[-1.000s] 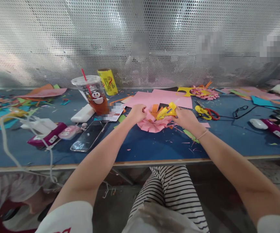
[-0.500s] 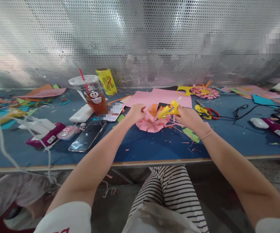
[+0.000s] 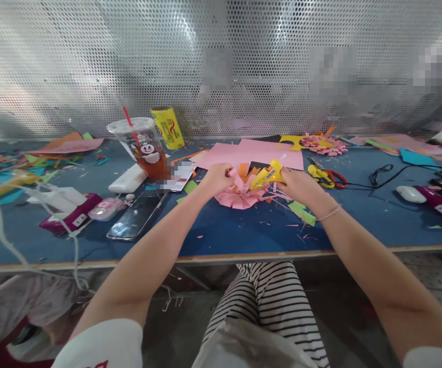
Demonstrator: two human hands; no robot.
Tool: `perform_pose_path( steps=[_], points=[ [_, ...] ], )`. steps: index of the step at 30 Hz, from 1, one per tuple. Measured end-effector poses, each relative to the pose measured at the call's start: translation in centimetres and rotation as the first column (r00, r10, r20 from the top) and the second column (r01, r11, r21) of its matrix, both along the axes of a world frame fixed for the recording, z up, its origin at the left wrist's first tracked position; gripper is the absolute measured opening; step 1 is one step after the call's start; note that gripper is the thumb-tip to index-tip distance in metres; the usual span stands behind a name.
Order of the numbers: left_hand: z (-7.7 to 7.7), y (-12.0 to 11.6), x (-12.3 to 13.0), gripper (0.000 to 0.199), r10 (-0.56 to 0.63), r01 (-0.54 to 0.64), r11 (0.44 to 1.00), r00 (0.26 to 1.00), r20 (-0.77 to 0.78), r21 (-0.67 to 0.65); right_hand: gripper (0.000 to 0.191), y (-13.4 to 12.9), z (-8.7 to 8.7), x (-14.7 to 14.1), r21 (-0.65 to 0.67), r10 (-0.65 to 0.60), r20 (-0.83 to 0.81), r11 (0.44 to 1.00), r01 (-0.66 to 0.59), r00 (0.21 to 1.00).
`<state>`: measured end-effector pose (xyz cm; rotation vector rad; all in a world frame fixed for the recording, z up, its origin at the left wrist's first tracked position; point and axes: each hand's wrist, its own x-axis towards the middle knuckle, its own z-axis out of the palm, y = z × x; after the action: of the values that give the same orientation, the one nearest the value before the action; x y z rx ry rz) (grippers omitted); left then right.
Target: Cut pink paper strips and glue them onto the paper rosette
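My right hand (image 3: 296, 185) is wrapped round a yellow glue gun (image 3: 265, 175), its nozzle end pointing left over a pink paper flower (image 3: 239, 198). A clear glue stick pokes up from the gun's back. My left hand (image 3: 216, 177) pinches a pink paper strip (image 3: 237, 179) above the flower's left side; the fingertips are partly turned away from view. The flower lies on the blue table (image 3: 221, 237), its fringed petals spread around. An orange paper piece (image 3: 243, 169) shows just behind the strip.
Pink sheets (image 3: 221, 155) lie behind the flower, with scissors (image 3: 326, 178) and a black cable (image 3: 377, 179) to the right. A drink cup (image 3: 144, 148), a phone (image 3: 136, 217), a purple power strip (image 3: 71, 217) and scraps occupy the left. A perforated metal panel (image 3: 221, 112) closes off the back.
My left hand has shifted slightly, and the pink strip in it is now lifted and tilted more clearly above the flower. The glue gun has hardly moved.
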<state>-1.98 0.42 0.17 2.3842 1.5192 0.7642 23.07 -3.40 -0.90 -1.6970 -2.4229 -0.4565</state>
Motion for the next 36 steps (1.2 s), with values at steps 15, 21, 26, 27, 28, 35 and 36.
perform_pose_path(
  steps=[15,21,26,27,28,35,36],
  points=[
    [0.1,-0.5,0.3,0.012,-0.056,0.055,0.998,0.998,0.023,0.016,0.035,-0.5,0.9,0.4,0.013,-0.073,0.009,0.997,0.073,0.997],
    [0.2,-1.1,1.0,0.012,-0.048,0.051,0.997,0.997,0.062,-0.051,0.052,-1.1,1.0,-0.5,0.084,-0.156,-0.037,0.984,0.159,0.987],
    [-0.1,-1.4,1.2,0.005,-0.055,0.068,0.992,0.992,0.116,-0.107,0.049,-0.9,0.8,-0.7,0.065,-0.154,-0.032,0.986,0.156,0.987],
    [-0.2,-1.4,1.3,0.005,-0.054,0.066,0.992,0.992,0.113,-0.105,0.047,-0.9,0.8,-0.6,0.056,-0.146,-0.032,0.987,0.148,0.989],
    [-0.3,-1.5,1.3,0.005,-0.052,0.063,0.993,0.993,0.108,-0.100,0.046,-0.8,0.8,-0.5,0.046,-0.136,-0.028,0.989,0.137,0.990],
    [-0.5,-1.9,1.5,0.005,-0.064,0.073,0.988,0.995,0.070,-0.133,0.032,-0.4,1.0,0.3,-0.049,-0.078,0.012,0.996,0.079,0.997],
    [-0.4,-2.0,1.5,0.005,-0.060,0.070,0.987,0.996,0.070,-0.145,0.031,-0.3,1.0,0.3,-0.054,-0.080,0.016,0.995,0.080,0.997]
  ],
)
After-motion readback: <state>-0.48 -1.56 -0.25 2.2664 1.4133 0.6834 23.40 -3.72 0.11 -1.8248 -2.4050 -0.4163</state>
